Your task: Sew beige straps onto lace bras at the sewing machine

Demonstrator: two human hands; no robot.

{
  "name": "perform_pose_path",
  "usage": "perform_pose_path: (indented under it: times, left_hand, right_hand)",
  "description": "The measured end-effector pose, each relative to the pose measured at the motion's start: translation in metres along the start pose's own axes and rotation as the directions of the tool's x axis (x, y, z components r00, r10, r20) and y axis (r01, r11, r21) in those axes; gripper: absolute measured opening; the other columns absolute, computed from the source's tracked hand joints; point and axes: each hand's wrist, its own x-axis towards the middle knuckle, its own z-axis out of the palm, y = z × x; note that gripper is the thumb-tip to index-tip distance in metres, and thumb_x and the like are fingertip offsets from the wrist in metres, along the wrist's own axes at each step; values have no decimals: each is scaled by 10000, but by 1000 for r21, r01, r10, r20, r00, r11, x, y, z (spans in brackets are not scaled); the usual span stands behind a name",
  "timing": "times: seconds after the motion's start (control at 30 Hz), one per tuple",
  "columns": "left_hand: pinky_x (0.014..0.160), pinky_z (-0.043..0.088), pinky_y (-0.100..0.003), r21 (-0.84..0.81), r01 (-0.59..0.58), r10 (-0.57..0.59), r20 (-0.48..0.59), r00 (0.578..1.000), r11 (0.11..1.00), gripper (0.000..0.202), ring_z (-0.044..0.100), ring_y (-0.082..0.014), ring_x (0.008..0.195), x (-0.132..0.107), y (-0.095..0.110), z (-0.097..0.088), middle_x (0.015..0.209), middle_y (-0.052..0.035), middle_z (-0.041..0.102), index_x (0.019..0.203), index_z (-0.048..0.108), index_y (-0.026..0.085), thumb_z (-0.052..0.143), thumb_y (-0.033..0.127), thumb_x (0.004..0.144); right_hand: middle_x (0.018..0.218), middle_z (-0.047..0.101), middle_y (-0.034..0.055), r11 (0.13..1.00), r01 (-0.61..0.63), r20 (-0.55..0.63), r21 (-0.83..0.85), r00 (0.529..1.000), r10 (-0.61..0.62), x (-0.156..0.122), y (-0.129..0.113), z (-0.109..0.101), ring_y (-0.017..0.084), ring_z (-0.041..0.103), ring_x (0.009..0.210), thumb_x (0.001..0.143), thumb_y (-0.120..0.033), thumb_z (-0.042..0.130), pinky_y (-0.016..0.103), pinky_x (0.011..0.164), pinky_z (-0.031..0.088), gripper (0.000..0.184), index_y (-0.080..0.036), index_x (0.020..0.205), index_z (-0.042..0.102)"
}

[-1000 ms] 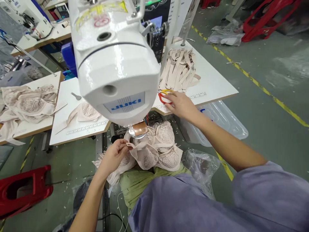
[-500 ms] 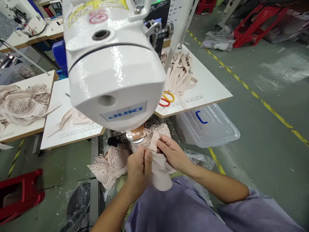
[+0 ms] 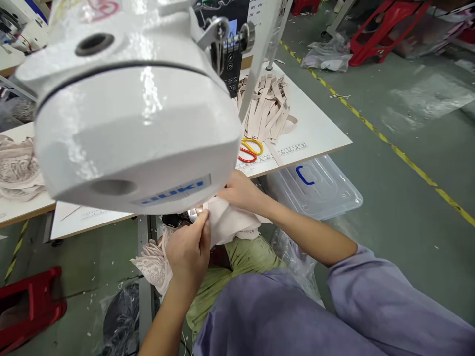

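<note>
The person's left hand [image 3: 188, 244] has its thumb pressed to its fingers, pinching the near left edge of a beige garment [image 3: 232, 222] just below the sewing machine head [image 3: 148, 133]. The right hand [image 3: 243, 192] lies over the garment's upper right part; its fingertips disappear behind the machine head, so how they grip cannot be told. The garment is stretched between the two hands, above the person's green trousers [image 3: 211, 291], with a shiny metal part [image 3: 193, 214] of the machine close to the left thumb. Lace pieces [image 3: 154, 264] hang to the left of the left wrist.

Beyond the right hand, a white surface [image 3: 322, 131] carries yellow-and-red-handled scissors [image 3: 253, 149], partly covered by the machine head, and a heap of beige straps [image 3: 265, 106] behind them. A printed ruler scale [image 3: 293, 149] runs along its near edge. Under that edge sits a clear plastic box [image 3: 322, 193] with a blue handle; a crumpled plastic bag [image 3: 297, 257] is nearer the person. At far left, more lace garments [image 3: 17, 168] lie piled. A red stool [image 3: 37, 296] stands at lower left, and yellow tape [image 3: 389, 142] crosses the floor at right.
</note>
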Motion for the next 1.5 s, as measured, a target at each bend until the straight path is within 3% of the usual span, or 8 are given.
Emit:
perform_pose_path:
  times: [0.2,0.63,0.8,0.97,1.07,1.2,1.5]
  left_hand:
    - [554,284,-274,98,-23,20,36,999,995,356,522,-168,533,10,-5,-3,601,-28,662,1235,710,274,473,350,980]
    - [530,348,-240,86,-120,127,-82,988,989,274,634,-126,552,20,-2,-6,769,-26,778,1080,762,225,520,290,969]
    - [529,341,-244,103,-138,147,-81,986,985,269,619,-124,538,20,-3,-7,728,-17,763,1077,759,220,522,290,970]
    - [491,282,-258,178,-170,186,-75,980,969,271,538,-124,481,16,-7,-9,574,13,668,1132,744,211,542,276,963]
    - [493,282,-256,246,-190,227,-129,965,950,264,526,-134,494,15,-8,-9,562,3,648,1119,750,201,555,274,958]
    - [523,310,-248,255,-257,294,-117,949,932,244,534,-132,520,15,-9,-8,586,-7,658,1110,751,191,586,248,940]
    - [514,311,-245,228,-287,323,-136,937,930,223,524,-120,502,15,-12,-5,574,-4,656,1080,756,184,600,226,927]
  right_hand:
    - [643,559,-26,988,62,5,-142,998,-62,14,2,0,185,555,733,873,-284,576,305,734,420,94,-208,927,590]
    - [610,534,-49,990,11,8,-138,1000,-10,16,-6,-2,143,498,615,878,-271,576,294,681,389,88,-194,840,559]
    - [609,545,-48,991,26,14,-129,1000,-24,16,-3,-2,145,506,602,885,-255,553,286,648,365,64,-198,886,583]
    - [667,590,-41,988,33,28,-149,999,-29,18,1,-3,136,526,624,899,-318,564,260,634,339,173,-206,1018,620]
    - [672,580,-47,988,34,21,-150,999,-31,18,5,-4,113,503,613,900,-360,582,242,614,312,188,-203,992,629]
    - [683,575,-51,993,42,-32,-110,998,-46,14,11,-4,102,502,634,903,-333,588,238,626,306,158,-198,975,627]
    - [651,570,-50,996,29,-24,-87,999,-32,12,11,-6,107,487,623,896,-313,591,253,627,277,139,-187,938,633]
